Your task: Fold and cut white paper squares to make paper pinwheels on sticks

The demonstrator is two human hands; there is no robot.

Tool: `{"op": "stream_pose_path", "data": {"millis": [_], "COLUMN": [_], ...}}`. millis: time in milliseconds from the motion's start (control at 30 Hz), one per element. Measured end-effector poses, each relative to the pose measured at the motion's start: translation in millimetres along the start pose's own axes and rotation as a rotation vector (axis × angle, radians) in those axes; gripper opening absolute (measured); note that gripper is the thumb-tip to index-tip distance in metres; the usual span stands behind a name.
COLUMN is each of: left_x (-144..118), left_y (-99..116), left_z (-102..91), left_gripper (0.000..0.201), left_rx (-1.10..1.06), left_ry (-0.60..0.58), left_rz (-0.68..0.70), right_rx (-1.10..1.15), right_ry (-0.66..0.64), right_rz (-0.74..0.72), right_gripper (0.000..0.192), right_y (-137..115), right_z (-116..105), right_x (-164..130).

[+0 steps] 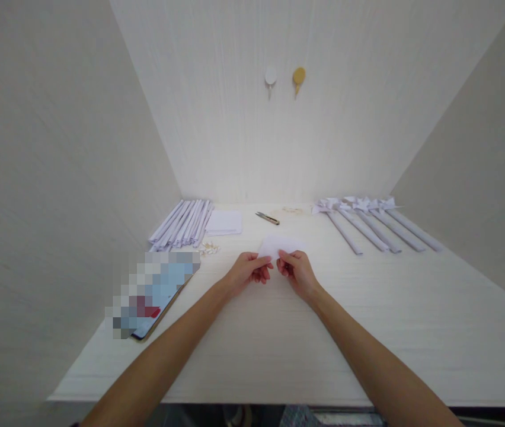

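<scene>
At table centre: left hand (248,271) and right hand (296,270) pinch paper sheet (279,244) | scissors (267,218) behind | no readable writing

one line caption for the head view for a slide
Both hands pinch a white paper sheet on a table.

Snips (267,218) at back centre; folded white sheets (224,223) left; two wall hooks (271,79) above; phone (157,296) front left.

Left hand (247,273): pinching the near edge of the white paper sheet (281,244)
Right hand (296,271): pinching the same edge, just beside
Tabletop (279,350): folded paper strips (184,224) left, snips (267,218) behind
</scene>
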State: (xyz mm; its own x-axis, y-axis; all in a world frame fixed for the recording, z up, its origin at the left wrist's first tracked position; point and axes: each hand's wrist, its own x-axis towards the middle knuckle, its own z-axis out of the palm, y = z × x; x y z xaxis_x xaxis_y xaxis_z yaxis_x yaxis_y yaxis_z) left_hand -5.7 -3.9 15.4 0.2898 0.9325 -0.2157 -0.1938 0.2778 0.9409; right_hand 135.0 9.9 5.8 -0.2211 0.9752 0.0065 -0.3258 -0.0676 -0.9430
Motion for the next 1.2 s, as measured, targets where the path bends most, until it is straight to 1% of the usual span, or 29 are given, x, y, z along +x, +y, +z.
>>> {"op": "stream_pose_path", "data": {"millis": [167,267,333,433,567,700,833,1067,1133,1200], "left_x": [0,-2,-2,-2,0,0,0,-1,-2,-3], "left_y": [-7,-7,-6,-6,-6,-6,-7,-10,-11,-11], "left_z": [0.4,0.3,0.5,0.6,1.0,2.1,3.1,3.5,2.4,0.6], "left_gripper": [0.033,0.036,0.036,0.035,0.036,0.038,0.039,0.036,0.034,0.033], "left_rx": [0.037,0.052,0.06,0.06,0.057,0.051,0.043,0.066,0.085,0.091], "left_ry": [0.022,-0.019,-0.053,-0.078,-0.09,-0.099,-0.105,-0.094,-0.085,-0.07], "left_rz": [0.066,0.072,0.058,0.039,0.037,0.032,0.037,0.059,0.063,0.067], "right_rx": [-0.059,-0.128,-0.135,-0.072,0.049,0.118,0.13,0.078,0.123,0.212], "right_ry": [0.016,-0.025,-0.035,0.03,0.097,0.193,0.216,0.235,0.26,0.313], "right_rz": [-0.005,-0.011,-0.016,-0.035,-0.063,-0.129,-0.167,-0.22,-0.243,-0.275], "right_gripper": [0.043,0.047,0.05,0.052,0.051,0.049,0.048,0.05,0.05,0.049], "right_y": [4,9,10,8,-2,-11,-13,-10,-12,-16], "right_z": [6,10,10,7,1,-7,-14,-18,-23,-30], "right_x": [0,-1,-1,0,3,8,11,13,14,15]}}
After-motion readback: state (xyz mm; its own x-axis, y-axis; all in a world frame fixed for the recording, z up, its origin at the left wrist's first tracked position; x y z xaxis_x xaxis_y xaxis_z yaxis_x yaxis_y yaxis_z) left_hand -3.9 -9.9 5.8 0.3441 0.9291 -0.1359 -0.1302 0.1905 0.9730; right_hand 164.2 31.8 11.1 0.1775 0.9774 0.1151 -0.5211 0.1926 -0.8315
